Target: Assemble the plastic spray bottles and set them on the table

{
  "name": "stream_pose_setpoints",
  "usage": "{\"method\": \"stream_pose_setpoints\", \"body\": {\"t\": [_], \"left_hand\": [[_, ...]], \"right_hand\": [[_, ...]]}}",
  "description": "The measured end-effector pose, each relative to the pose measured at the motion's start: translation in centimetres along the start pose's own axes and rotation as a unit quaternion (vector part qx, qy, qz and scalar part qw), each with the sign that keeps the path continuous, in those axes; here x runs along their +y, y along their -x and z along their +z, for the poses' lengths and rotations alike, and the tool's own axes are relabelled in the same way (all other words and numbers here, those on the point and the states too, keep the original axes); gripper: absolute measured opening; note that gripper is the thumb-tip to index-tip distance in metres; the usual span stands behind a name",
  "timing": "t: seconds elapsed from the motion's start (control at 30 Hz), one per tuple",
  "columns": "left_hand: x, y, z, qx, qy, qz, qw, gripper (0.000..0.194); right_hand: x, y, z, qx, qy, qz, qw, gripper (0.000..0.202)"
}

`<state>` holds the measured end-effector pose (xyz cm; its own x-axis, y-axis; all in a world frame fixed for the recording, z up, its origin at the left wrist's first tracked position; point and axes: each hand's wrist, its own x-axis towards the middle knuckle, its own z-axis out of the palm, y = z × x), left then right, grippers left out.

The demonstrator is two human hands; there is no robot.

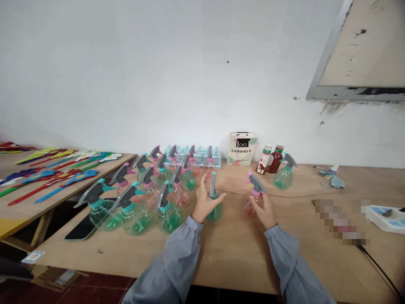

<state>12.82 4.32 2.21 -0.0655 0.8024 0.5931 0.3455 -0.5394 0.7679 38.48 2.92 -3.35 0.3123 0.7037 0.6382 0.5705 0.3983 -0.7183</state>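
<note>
Pink bottle [247, 205] at 4 o'clock: right hand [265, 212] curled around shoulder, apparently to steady it. Green bottle [215, 213] at 5 o'clock: left hand [205, 203] splayed, ungripping, thumb crossing front.

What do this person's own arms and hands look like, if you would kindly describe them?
Both arms wear loose, wrinkled grey-blue long sleeves; the left sleeve and right sleeve match, with gathered cuffs at the wrists. The left hand and right hand are bare, without gloves. No marking shows on the cloth.
</note>
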Motion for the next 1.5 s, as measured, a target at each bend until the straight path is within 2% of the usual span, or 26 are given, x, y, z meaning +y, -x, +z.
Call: {"method": "stream_pose_setpoints", "body": {"t": [0.07,0.13,0.2,0.27,0.33,0.47,0.57,0.67,0.7,0.77,0.83,0.87,0.9,0.97,1.03,1.1,1.17,1.27,1.33,1.4,1.43,1.5], "left_hand": [[-0.1,1.6,-0.5,0.005,-0.064,-0.021,0.998,0.087],[-0.6,2.5,-0.9,-0.018,-0.128,-0.042,0.991,0.065],[-1.3,2.3,-1.0,-0.045,-0.175,-0.054,0.982,0.048],[-2.2,0.8,-0.8,-0.044,-0.214,-0.064,0.974,0.046],[-3.1,-1.4,-0.2,-0.028,-0.237,-0.080,0.968,0.052],[-4.3,-5.5,1.3,-0.010,-0.223,-0.113,0.968,0.059],[-4.7,-7.2,2.2,-0.013,-0.218,-0.131,0.967,0.061],[-4.8,-7.8,2.6,-0.020,-0.198,-0.139,0.970,0.060],[-4.7,-7.6,2.6,-0.008,-0.186,-0.138,0.973,0.063],[-4.2,-6.6,2.6,0.057,-0.153,-0.121,0.979,0.071],[-3.4,-4.8,2.7,0.142,-0.104,-0.068,0.982,0.073],[-2.7,-3.7,2.7,0.162,-0.075,-0.031,0.983,0.068],[-2.0,-2.5,2.8,0.151,-0.048,0.009,0.987,0.062],[-0.1,-0.4,3.1,0.051,-0.019,0.065,0.996,0.061],[1.8,1.0,3.6,-0.069,-0.021,0.087,0.994,0.077],[3.4,1.8,4.1,-0.138,-0.024,0.075,0.987,0.096],[4.4,2.1,4.5,-0.145,-0.010,0.032,0.989,0.098],[4.7,2.1,4.5,-0.113,0.046,-0.046,0.991,0.074],[4.3,2.0,4.1,-0.101,0.083,-0.075,0.989,0.061],[3.7,1.8,3.6,-0.086,0.111,-0.086,0.986,0.051],[3.4,1.7,3.4,-0.076,0.126,-0.089,0.985,0.047],[2.9,1.4,3.0,-0.062,0.156,-0.093,0.981,0.041]], "right_hand": [[-0.1,0.0,0.0,-0.007,-0.005,0.002,1.000,0.039],[-0.2,0.1,0.0,-0.009,-0.010,0.002,1.000,0.038],[-0.3,0.1,0.0,-0.005,-0.012,0.001,1.000,0.039],[-0.4,0.1,0.0,-0.005,-0.012,0.002,1.000,0.039],[-0.6,0.1,-0.1,-0.005,-0.010,0.001,1.000,0.040],[-0.7,0.1,-0.2,-0.006,-0.011,-0.002,1.000,0.045],[-0.8,0.1,-0.1,-0.001,-0.011,-0.004,1.000,0.046],[-0.6,0.2,0.0,0.000,-0.012,-0.010,1.000,0.045],[-0.5,0.2,0.0,-0.001,-0.010,-0.011,1.000,0.044],[-0.3,0.3,0.0,-0.002,-0.007,-0.011,1.000,0.044],[-0.2,0.5,0.0,-0.002,-0.003,-0.008,1.000,0.043],[-0.2,0.7,0.1,-0.004,-0.003,-0.005,1.000,0.043],[-0.2,0.9,0.3,-0.009,-0.005,-0.002,1.000,0.043],[-0.6,1.5,1.0,-0.029,-0.015,-0.004,0.999,0.040],[-1.2,2.4,2.0,-0.057,-0.029,-0.022,0.998,0.035],[-2.0,3.6,3.2,-0.084,-0.033,-0.051,0.995,0.030],[-2.7,5.0,4.4,-0.100,-0.017,-0.081,0.992,0.035],[-3.6,6.9,5.4,-0.123,0.014,-0.114,0.986,0.059],[-3.9,7.2,5.2,-0.159,0.011,-0.134,0.978,0.074],[-3.7,6.3,4.1,-0.175,0.003,-0.141,0.974,0.078],[-3.4,5.3,3.2,-0.160,0.001,-0.134,0.978,0.075],[-2.0,2.0,0.8,-0.066,0.011,-0.091,0.994,0.062]]}}
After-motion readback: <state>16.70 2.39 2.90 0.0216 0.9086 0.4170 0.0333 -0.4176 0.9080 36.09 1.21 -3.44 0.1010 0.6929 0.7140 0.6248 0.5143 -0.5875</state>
